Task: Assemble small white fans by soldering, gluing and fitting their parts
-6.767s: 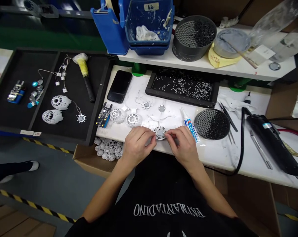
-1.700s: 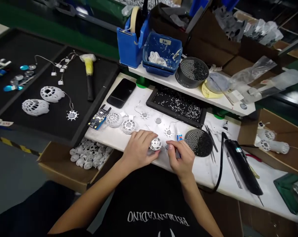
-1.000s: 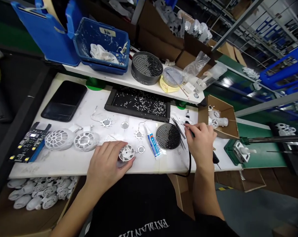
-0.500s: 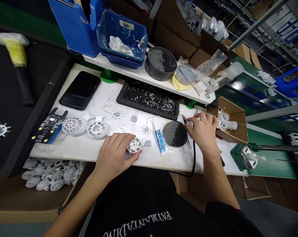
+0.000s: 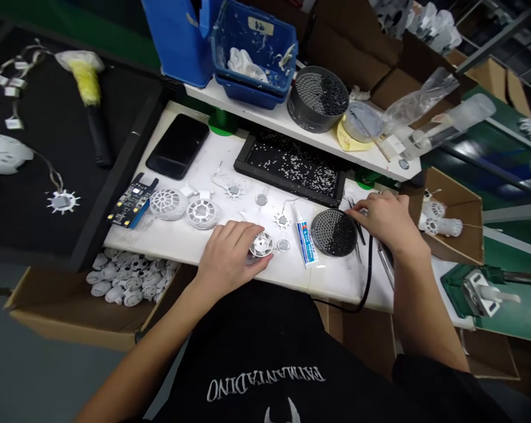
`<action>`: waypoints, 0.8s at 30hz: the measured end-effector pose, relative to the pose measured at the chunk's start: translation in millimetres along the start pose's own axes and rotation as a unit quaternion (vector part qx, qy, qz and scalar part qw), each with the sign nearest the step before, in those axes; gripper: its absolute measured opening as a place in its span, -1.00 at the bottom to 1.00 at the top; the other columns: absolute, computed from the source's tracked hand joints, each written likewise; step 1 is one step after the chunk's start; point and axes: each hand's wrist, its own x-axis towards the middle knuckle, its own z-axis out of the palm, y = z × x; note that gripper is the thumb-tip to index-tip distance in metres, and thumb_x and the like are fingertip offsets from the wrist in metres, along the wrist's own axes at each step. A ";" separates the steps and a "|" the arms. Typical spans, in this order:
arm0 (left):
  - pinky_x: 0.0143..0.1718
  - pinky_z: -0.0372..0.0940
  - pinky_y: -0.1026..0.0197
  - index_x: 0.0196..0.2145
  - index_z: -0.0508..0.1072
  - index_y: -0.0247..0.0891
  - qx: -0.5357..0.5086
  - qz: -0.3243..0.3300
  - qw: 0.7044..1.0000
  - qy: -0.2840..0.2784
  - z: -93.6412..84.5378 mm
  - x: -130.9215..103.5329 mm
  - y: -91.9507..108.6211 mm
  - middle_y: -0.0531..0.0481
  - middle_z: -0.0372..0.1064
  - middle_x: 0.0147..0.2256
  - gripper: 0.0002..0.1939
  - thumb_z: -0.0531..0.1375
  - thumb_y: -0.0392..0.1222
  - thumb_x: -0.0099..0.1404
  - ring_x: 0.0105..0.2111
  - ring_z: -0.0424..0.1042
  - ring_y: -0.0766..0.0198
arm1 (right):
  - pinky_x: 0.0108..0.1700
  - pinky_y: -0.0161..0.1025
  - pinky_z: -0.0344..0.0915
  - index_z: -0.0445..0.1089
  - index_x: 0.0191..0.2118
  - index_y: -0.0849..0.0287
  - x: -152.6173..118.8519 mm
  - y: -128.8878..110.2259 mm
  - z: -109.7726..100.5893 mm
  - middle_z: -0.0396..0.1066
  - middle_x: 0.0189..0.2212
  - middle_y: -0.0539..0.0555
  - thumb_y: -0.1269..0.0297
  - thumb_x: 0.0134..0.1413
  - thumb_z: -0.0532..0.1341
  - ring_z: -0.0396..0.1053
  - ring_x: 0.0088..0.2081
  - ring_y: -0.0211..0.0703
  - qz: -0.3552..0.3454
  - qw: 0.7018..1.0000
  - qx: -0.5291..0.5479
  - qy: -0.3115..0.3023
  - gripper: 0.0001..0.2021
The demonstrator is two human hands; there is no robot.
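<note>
My left hand (image 5: 232, 255) is closed around a small white round fan-like part (image 5: 261, 244) near the bench's front edge. Just right of it lie a small silver disc (image 5: 283, 245) and a blue and white glue tube (image 5: 306, 239). My right hand (image 5: 386, 217) has its fingers bent together beside the dark tweezers (image 5: 356, 226); what its fingertips hold, if anything, is too small to make out. A round black textured dish of small black pieces (image 5: 334, 232) sits between the tube and my right hand. Behind is a white spoked part (image 5: 282, 220) with a thin wire.
A black tray of tiny white pieces (image 5: 292, 167) lies under the shelf (image 5: 265, 120). Two white perforated covers (image 5: 202, 214), a phone (image 5: 178, 146) and a circuit board (image 5: 133, 202) are at left. A cardboard box (image 5: 461, 205) stands at right, near a green clamp (image 5: 472, 291).
The view has shifted, so the bench appears farther right and more of the dark surface at left shows. My left hand still holds the white part; my right hand stays near the tweezers, its fingers more bent.
</note>
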 end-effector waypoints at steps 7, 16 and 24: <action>-0.07 0.27 -0.02 0.14 0.42 -0.30 -0.003 -0.002 1.000 -0.007 0.2 -2.1 0.5 -0.19 0.53 0.02 -0.56 0.22 0.05 0.47 -0.02 0.46 -0.03 | -0.10 0.05 -0.02 0.55 -0.20 0.17 -5.1 33.5 -0.6 0.45 -0.25 0.26 -0.03 0.44 0.16 0.33 -0.11 0.08 0.060 0.983 0.020 0.170 -0.61; -0.11 0.27 0.00 0.12 0.43 -0.31 0.010 0.007 1.000 0.006 0.1 -0.6 -0.1 -0.19 0.53 -0.01 -0.57 0.24 0.04 0.46 -0.05 0.46 -0.02 | -0.12 0.05 0.21 0.37 -0.22 0.14 -51.3 33.9 26.9 0.48 -0.24 0.36 -0.10 0.38 0.04 0.40 -0.28 0.03 0.150 0.920 0.040 0.361 -0.60; -0.15 0.27 0.01 0.10 0.43 -0.31 0.011 0.011 1.000 0.025 3.4 -0.9 0.5 -0.17 0.54 -0.03 -0.57 0.26 0.05 0.45 -0.07 0.46 -0.01 | -0.24 -0.17 0.32 0.45 -0.34 0.15 -77.5 17.3 2.7 0.49 -0.45 0.10 0.19 0.17 0.15 0.44 -0.40 -0.09 0.076 0.928 0.047 0.363 -0.81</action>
